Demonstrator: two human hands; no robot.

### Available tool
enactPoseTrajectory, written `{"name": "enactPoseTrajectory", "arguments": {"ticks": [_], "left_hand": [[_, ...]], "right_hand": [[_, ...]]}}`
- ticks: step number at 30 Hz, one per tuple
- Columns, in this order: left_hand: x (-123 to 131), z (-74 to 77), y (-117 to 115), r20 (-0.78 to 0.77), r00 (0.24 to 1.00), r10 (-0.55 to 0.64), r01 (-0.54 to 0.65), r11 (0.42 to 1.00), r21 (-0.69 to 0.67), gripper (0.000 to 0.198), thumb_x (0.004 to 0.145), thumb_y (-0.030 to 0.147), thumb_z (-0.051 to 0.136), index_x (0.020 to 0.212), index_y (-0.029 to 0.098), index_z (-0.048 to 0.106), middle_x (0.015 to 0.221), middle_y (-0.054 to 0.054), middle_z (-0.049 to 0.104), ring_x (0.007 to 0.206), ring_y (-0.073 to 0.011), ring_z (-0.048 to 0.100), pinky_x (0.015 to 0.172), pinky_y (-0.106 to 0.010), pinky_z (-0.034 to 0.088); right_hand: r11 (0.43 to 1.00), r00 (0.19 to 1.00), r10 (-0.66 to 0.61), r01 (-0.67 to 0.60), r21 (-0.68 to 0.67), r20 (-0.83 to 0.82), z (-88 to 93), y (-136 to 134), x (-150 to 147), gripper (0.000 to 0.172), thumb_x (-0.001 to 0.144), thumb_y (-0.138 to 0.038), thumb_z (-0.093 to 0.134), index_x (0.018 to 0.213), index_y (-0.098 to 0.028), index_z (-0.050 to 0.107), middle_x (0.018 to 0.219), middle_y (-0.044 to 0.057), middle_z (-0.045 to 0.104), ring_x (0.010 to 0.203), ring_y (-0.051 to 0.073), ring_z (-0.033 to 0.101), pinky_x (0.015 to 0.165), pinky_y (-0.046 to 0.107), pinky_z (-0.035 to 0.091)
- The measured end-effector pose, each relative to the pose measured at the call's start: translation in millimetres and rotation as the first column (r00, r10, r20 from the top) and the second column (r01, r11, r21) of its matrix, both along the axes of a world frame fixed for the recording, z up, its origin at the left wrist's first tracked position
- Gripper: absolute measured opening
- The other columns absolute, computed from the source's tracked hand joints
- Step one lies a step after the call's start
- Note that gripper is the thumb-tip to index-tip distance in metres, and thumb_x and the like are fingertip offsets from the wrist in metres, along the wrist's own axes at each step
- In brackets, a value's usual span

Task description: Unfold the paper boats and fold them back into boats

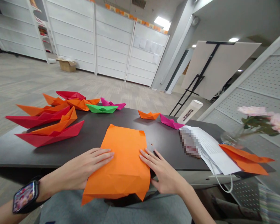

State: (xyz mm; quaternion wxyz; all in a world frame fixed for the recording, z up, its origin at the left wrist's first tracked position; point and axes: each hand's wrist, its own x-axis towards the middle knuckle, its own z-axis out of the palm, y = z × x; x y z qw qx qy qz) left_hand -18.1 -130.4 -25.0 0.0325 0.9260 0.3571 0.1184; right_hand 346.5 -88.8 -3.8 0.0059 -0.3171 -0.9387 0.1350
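Observation:
A sheet of orange paper (123, 155) lies on the dark table (163, 146) in front of me, its near part hanging over the table's front edge. One far corner is folded over, and creases show near the bottom. My left hand (95, 163) rests on the sheet's left side, fingers stretched out and pointing right. On the right side, my right hand (162, 169) touches the paper's edge with its fingertips, fingers spread. Neither hand grips the sheet. The left wrist wears a smartwatch (25, 196).
Several folded paper boats, among them a red boat (50, 135) and a green boat (102, 108), stand at the left. A small orange boat (148, 115) and a magenta boat (170, 122) sit at the back. White papers (214, 152), folded orange paper (247, 158) and a flower vase (232, 138) are right.

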Motion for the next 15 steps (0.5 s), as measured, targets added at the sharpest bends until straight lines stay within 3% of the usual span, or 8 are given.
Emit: {"name": "enactPoseTrajectory", "arguments": {"ticks": [3,6,9,11,13,15], "left_hand": [[-2.8,2.0,0.2,0.011,1.000,-0.016,0.017,0.999,-0.051,0.063,0.089,0.040,0.061,0.147,0.026,0.043,0.149,-0.006,0.051,0.132,-0.0264,0.052,0.115,-0.041,0.036],[-4.7,4.4,2.2,0.089,0.996,0.018,-0.006,0.991,-0.134,0.050,0.090,0.034,0.059,0.139,0.030,0.052,0.145,-0.004,0.056,0.128,-0.0250,0.055,0.112,-0.040,0.038],[-3.1,5.6,7.8,0.246,0.954,0.172,-0.108,0.962,-0.251,0.037,0.090,0.025,0.055,0.126,0.029,0.063,0.131,-0.004,0.067,0.118,-0.0233,0.062,0.104,-0.035,0.046],[1.2,6.2,15.1,0.328,0.892,0.312,-0.189,0.915,-0.358,0.028,0.088,0.025,0.054,0.113,0.026,0.068,0.117,-0.003,0.073,0.106,-0.0236,0.068,0.095,-0.033,0.051],[7.3,5.8,25.5,0.371,0.810,0.454,-0.270,0.851,-0.451,0.023,0.087,0.030,0.054,0.105,0.023,0.067,0.104,-0.003,0.075,0.093,-0.0242,0.070,0.086,-0.033,0.055],[13.2,2.8,37.3,0.412,0.719,0.561,-0.331,0.796,-0.507,0.030,0.087,0.040,0.056,0.107,0.020,0.063,0.099,-0.005,0.074,0.088,-0.0255,0.070,0.080,-0.034,0.056]], "right_hand": [[0.998,0.999,-0.026,0.027,0.053,-0.023,-11.9,1.8,-1.6,0.075,0.078,-0.016,0.053,0.151,-0.024,0.036,0.159,0.006,0.033,0.149,0.025,0.025,0.121,0.053,0.016],[0.994,0.992,-0.070,0.078,0.075,-0.104,-16.8,4.1,-1.7,0.055,0.090,-0.017,0.048,0.143,-0.028,0.047,0.154,0.006,0.044,0.144,0.022,0.035,0.117,0.049,0.026],[0.992,0.962,-0.111,0.122,0.030,-0.251,-14.1,7.9,-7.0,0.037,0.091,-0.019,0.050,0.126,-0.027,0.062,0.142,0.007,0.057,0.132,0.023,0.049,0.108,0.044,0.038],[0.977,0.909,-0.202,0.211,-0.015,-0.365,-12.0,13.6,-14.7,0.024,0.091,-0.024,0.052,0.108,-0.024,0.068,0.123,0.009,0.068,0.115,0.024,0.060,0.098,0.041,0.045],[0.939,0.834,-0.331,0.337,-0.069,-0.442,-12.5,21.5,-24.0,0.024,0.095,-0.028,0.046,0.093,-0.021,0.069,0.099,0.008,0.071,0.094,0.023,0.064,0.086,0.037,0.049],[0.906,0.790,-0.410,0.411,-0.102,-0.456,-16.5,29.2,-32.1,0.029,0.097,-0.032,0.043,0.083,-0.020,0.065,0.084,0.005,0.066,0.080,0.021,0.062,0.076,0.033,0.050]]}}
